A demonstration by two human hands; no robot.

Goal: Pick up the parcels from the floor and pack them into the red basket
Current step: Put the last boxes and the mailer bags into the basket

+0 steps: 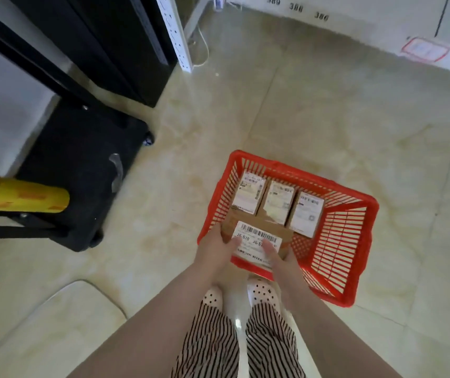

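A red basket [354, 241] stands on the tiled floor in front of my feet. Three brown parcels with white labels lie side by side along its far wall: left parcel [248, 196], middle parcel [278, 201], right parcel [307, 214]. I hold a fourth cardboard parcel [256, 236] with a barcode label over the basket's near left corner. My left hand [215, 244] grips its left edge, thumb on the label. My right hand [281, 257] grips its right edge, thumb on top. The right part of the basket's bottom is bare.
A black wheeled case [81, 173] stands to the left, with a yellow roll [21, 196] on a black frame beside it. Dark shelving [114, 45] rises at the upper left. A white shelf base [354, 31] with number stickers runs along the far side. Open floor lies right of the basket.
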